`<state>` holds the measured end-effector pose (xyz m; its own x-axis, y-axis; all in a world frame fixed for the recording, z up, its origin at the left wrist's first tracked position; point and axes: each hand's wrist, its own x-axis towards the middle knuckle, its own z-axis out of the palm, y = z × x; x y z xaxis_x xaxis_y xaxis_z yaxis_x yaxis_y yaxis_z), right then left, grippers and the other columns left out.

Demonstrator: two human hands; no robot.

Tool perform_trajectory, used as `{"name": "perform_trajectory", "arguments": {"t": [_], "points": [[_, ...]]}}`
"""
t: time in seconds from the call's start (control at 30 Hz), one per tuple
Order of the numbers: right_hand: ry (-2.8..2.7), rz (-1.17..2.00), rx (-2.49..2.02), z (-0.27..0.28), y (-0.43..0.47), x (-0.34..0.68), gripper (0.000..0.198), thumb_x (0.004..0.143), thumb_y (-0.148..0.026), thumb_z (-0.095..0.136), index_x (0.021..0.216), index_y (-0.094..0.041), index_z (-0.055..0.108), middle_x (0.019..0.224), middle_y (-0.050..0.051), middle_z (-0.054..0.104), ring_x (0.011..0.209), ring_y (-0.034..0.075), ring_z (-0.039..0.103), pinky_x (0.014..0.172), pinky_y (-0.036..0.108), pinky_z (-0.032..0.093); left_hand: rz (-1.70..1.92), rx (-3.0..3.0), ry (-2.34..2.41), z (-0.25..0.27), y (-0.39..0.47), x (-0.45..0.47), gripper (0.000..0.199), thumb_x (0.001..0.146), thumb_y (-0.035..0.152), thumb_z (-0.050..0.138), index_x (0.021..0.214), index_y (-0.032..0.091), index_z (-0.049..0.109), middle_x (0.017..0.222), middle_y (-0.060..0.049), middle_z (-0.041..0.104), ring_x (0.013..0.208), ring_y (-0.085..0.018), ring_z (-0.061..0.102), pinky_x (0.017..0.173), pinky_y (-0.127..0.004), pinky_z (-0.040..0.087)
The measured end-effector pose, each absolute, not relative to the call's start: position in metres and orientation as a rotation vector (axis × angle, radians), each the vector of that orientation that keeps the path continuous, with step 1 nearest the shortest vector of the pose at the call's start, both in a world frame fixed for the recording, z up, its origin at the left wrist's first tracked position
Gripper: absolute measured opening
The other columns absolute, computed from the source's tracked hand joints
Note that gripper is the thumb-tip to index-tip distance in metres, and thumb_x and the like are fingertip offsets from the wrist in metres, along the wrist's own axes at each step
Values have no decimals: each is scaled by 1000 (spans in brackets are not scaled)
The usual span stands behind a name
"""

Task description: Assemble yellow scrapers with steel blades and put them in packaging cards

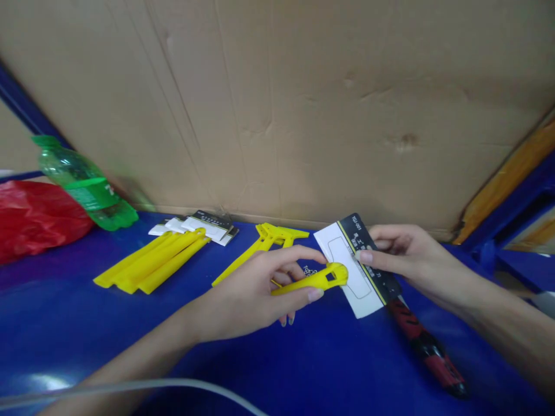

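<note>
My left hand (pixel 255 294) is closed around a yellow plastic handle (pixel 318 281) with a rectangular slot near its rounded end. That end is close against the lower edge of a printed card (pixel 347 271), white with a black band marked TGI-001. Whether the two touch I cannot tell. My right hand (pixel 394 254) pinches the card by its black side, thumb on top. Behind my left hand lies a yellow T-shaped plastic piece (pixel 271 235), partly hidden. Small metal parts (pixel 309 270) show between the hands. A red and black power screwdriver (pixel 427 349) lies below the card.
Several yellow handles (pixel 151 263) with cards (pixel 212 222) at their ends lie on the blue table (pixel 329 370). A green bottle (pixel 87 185) leans by a red plastic bag (pixel 39 216) at left. Cardboard (pixel 277 104) stands behind. A pale cable (pixel 173 382) crosses the front.
</note>
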<state>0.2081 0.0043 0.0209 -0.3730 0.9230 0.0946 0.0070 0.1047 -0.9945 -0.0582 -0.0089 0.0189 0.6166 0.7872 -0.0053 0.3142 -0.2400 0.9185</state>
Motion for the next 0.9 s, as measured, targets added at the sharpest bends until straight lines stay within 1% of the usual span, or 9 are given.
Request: {"name": "perform_trajectory", "arguments": {"t": [0.07,0.17,0.3,0.43,0.53,0.6,0.7,0.8,0.9], "points": [[-1471,1386,-964,14,5,200,15,79,-35,89,85,-23,83,81,4,83,69,17,78,63,24,63,594,1993,926,20,-6,-69,45,94,43,71,137,30,64,87,0,72,66,-15,68,61,-25,57],[-1426,1351,-965,7,8,187,18,77,-38,91,83,-23,83,82,4,83,71,18,78,65,26,64,664,2334,1006,24,-5,-81,47,90,39,77,136,31,68,100,-4,79,84,-21,74,80,-31,58],[-1311,1289,-961,9,15,163,22,74,-41,92,84,-24,83,78,3,82,68,19,77,63,29,63,784,2553,1081,35,-3,-90,34,95,32,71,128,28,74,121,-6,80,102,-24,76,96,-35,56],[-1339,1322,-850,16,27,132,25,80,-38,87,101,-26,81,99,4,83,83,20,78,72,33,64,978,2674,1163,45,3,-109,30,98,30,67,126,25,76,123,-5,80,107,-24,75,98,-35,56],[-1482,1348,-810,22,40,108,39,80,-34,87,116,-27,76,107,5,82,85,22,77,65,33,63,1023,2692,1265,48,7,-136,30,97,30,69,126,24,75,124,-5,79,108,-23,75,97,-33,56],[-1525,1323,-850,25,49,92,37,79,-33,87,113,-24,77,96,5,83,76,20,76,57,30,60,975,2677,1331,48,7,-157,30,95,32,70,125,26,76,119,-4,81,101,-22,76,92,-32,57],[-1555,1218,-927,27,61,64,21,80,-30,84,98,-21,79,82,5,81,68,18,73,54,28,57,943,2642,1466,46,3,-186,29,93,32,72,120,24,77,116,-6,82,97,-23,76,87,-33,57],[-1658,1090,-989,26,73,34,11,83,-27,79,92,-21,80,82,5,81,67,18,71,52,28,55,975,2606,1571,42,1,-207,27,90,31,72,115,22,78,111,-6,82,96,-24,76,84,-32,57],[-1720,962,-1025,22,91,2,14,84,-26,75,96,-21,80,86,6,81,67,18,70,53,30,55,993,2561,1648,35,5,-219,27,89,28,71,114,23,78,104,-5,83,91,-22,77,80,-30,58]]}}
